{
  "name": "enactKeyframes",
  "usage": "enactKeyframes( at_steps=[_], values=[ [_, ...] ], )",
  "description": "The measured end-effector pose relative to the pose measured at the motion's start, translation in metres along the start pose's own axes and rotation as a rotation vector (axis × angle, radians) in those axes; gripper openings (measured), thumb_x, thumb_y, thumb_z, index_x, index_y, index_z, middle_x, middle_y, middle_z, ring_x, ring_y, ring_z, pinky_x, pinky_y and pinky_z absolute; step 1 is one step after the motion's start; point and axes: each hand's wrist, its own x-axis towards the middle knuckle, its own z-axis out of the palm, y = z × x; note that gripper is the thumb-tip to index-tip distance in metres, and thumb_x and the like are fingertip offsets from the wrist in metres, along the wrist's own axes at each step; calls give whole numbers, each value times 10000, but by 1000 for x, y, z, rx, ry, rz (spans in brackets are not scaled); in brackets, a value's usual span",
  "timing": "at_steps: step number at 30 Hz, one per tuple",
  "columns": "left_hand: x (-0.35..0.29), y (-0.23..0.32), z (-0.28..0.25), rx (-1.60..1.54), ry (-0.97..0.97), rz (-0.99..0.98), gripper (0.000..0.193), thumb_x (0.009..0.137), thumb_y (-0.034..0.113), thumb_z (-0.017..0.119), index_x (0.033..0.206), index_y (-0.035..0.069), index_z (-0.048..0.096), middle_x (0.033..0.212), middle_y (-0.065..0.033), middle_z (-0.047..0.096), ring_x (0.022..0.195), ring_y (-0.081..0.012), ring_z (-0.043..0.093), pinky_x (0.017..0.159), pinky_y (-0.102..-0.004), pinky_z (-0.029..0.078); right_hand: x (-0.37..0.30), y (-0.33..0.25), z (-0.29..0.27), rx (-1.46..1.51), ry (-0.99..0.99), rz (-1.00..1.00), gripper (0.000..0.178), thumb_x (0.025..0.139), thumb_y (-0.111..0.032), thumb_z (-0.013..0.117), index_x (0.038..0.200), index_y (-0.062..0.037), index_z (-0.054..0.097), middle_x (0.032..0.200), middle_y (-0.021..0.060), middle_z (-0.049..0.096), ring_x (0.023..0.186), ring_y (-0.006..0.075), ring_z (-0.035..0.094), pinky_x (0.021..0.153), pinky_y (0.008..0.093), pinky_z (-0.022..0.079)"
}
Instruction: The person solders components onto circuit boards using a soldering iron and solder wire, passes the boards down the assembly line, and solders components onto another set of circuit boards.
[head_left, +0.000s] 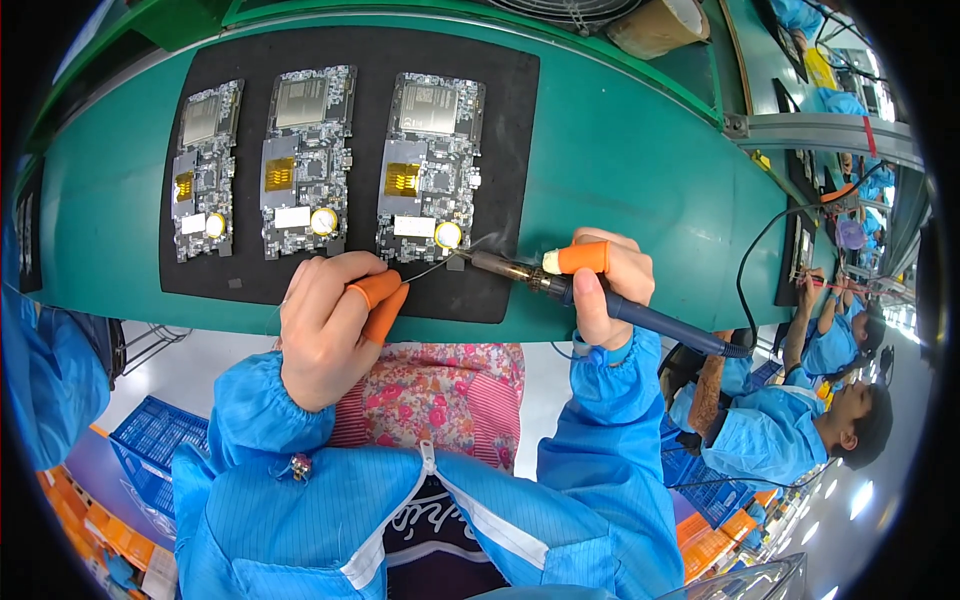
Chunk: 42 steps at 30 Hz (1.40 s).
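Note:
My right hand (612, 285), an orange cot on one finger, grips a soldering iron (560, 290) with a dark blue handle. Its tip meets the lower right corner of the rightmost circuit board (430, 165), just below a round coin-shaped part (448, 235), and a wisp of smoke rises there. Between the orange-capped fingers of my left hand (340, 305) is pinched a thin solder wire (430, 270), its end reaching the iron's tip. Two similar boards, the middle one (305, 165) and the left one (205, 170), lie alongside on a black mat (505, 160).
The green bench top (610, 170) surrounds the mat. A dark cord (745, 265) runs from the iron toward the right. A brownish roll (660, 27) stands at the back. Co-workers in blue (770, 430) sit at the right; blue crates (155, 450) stand below.

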Motion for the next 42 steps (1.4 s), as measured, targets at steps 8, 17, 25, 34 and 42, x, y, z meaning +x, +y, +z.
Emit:
enactKeyframes(
  at_steps=[8,17,25,34,42],
  values=[
    [4,-1,7,-11,6,16,230,592,-62,733,775,-17,601,860,-103,572,732,-249,570,583,-310,458,-1,1,1,0,5,-4,305,795,-229,528,712,60,579,499,68,421,412,152,377,394,285,243],
    [11,2,1,106,-32,50,224,588,-48,732,771,-2,610,847,-92,582,740,-247,564,597,-315,454,0,0,1,7,15,-6,320,794,-245,530,710,59,581,502,68,426,410,152,375,392,285,246],
    [5,4,-1,-48,64,-97,238,608,-40,727,796,-7,586,913,-102,565,775,-261,569,650,-329,463,-5,-2,-5,67,111,20,196,756,-131,518,723,45,595,508,87,465,410,172,404,395,292,286],
    [0,0,0,-51,-12,-67,228,631,-47,711,816,-14,581,923,-105,556,810,-265,565,663,-332,466,-6,-5,6,21,78,46,380,799,-302,533,708,63,582,515,67,434,428,145,377,403,281,243],
    [1,-2,4,-53,-12,-62,230,626,-47,712,819,-12,592,917,-98,558,799,-259,564,659,-329,465,-4,-1,9,-15,40,12,334,796,-260,534,718,59,598,499,57,416,415,141,367,394,281,233]
  ],
)
